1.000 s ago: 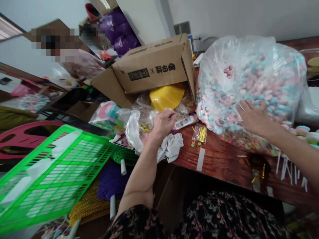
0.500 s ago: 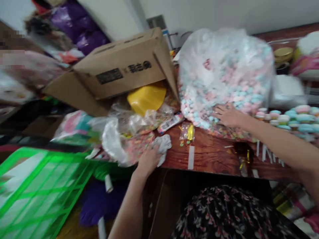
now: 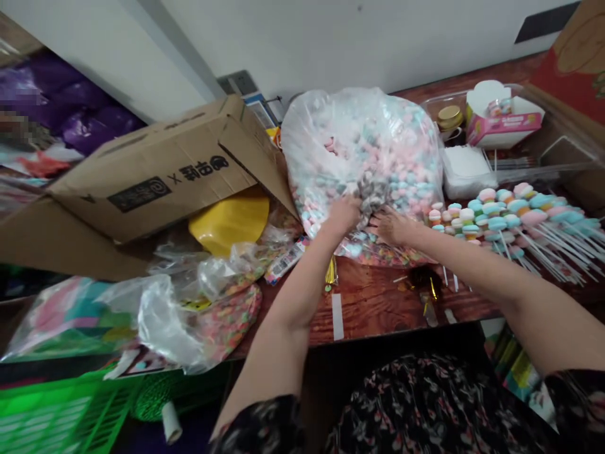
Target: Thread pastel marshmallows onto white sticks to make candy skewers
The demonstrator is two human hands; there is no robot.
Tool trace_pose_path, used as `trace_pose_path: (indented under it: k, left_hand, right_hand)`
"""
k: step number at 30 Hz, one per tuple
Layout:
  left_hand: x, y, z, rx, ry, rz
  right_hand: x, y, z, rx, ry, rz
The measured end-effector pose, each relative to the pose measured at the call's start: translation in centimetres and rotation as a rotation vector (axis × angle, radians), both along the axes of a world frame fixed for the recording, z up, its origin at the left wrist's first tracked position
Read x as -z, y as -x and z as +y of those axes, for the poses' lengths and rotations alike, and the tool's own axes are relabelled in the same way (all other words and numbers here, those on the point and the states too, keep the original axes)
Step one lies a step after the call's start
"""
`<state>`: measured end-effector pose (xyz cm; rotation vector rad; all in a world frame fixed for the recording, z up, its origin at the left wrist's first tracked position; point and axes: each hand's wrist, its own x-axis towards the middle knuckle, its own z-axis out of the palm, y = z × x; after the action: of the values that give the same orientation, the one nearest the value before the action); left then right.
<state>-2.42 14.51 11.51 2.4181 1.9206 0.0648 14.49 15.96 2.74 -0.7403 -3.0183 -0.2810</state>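
A big clear plastic bag [image 3: 307,126] full of pink and blue marshmallow-like candies stands on the table against the wall. On its lower front lies a crumpled grey-white cloth [image 3: 375,189], blurred, between my hands. My left hand [image 3: 346,211] is closed on the left side of this cloth. From the right, my right hand [image 3: 391,227] reaches to the cloth's lower edge, fingers stretched out against it and the bag. Right of the bag lie several candy skewers [image 3: 510,217] with white sticks.
To the left an open cardboard box [image 3: 174,164] holds a yellow sheet [image 3: 231,221]. An opened bag of small colourful candies [image 3: 231,321] lies before it. A green crate [image 3: 57,416] stands lower left. At the back right, a clear tray [image 3: 553,170] holds a pink-and-white box [image 3: 503,129].
My left hand has brought the cloth from the table's front edge onto the candy bag. My right hand has shifted toward it. The view has turned to the right.
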Motion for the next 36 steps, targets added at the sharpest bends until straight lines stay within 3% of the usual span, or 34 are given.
trace_pose_path:
  k: [3,5,9,11,13,15,18,20,22,25,31,36]
  left_hand:
    - [3.8,-0.6,3.7,0.012,0.073,0.026]
    - [4.9,-0.2,4.3,0.022,0.084,0.019]
    - [4.2,0.8,3.4,0.055,0.127,-0.014]
    - [3.4,1.4,1.4,0.090,0.074,-0.101]
    - [3.1,2.7,-1.7,0.093,-0.078,-0.223]
    - [3.3,4.7,-5.6,-0.007,-0.196,-0.244]
    - [4.5,9.1,-10.6,-0.269,-0.066,-0.028]
    - [5.5,12.2,-12.4,-0.383,0.016,0.099]
    - [6.2,14.6,-12.6,-0.409,0.040,0.157]
    - [6.8,16.3,-11.3,-0.388,0.054,0.181]
    - [6.5,16.8,-9.0,-0.375,0.126,0.202]
    - [6.1,17.4,-9.2,-0.390,0.193,0.189]
  right_hand:
    - [-1.5,-0.6,-0.9,0.036,0.007,-0.026]
    - [-3.5,-1.4,-1.7,0.074,-0.009,0.008]
    - [-9.8,-3.1,-4.8,0.237,-0.080,0.083]
    - [-12.4,-3.6,-7.5,0.292,-0.097,0.138]
    - [-13.5,-4.3,-10.6,0.254,-0.084,0.207]
    - [-12.6,-5.4,-13.8,0.166,-0.003,0.186]
    - [-8.9,-7.5,-17.4,-0.099,0.163,0.132]
    - [-6.4,-8.6,-18.8,-0.060,0.228,0.133]
    - [-5.0,-8.9,-19.6,-0.016,0.268,0.140]
    - [-4.9,-7.7,-19.9,-0.018,0.314,0.141]
    - [-5.0,-4.5,-20.0,0.000,0.376,0.126]
    - [-3.8,-5.8,-20.1,0.050,0.402,0.109]
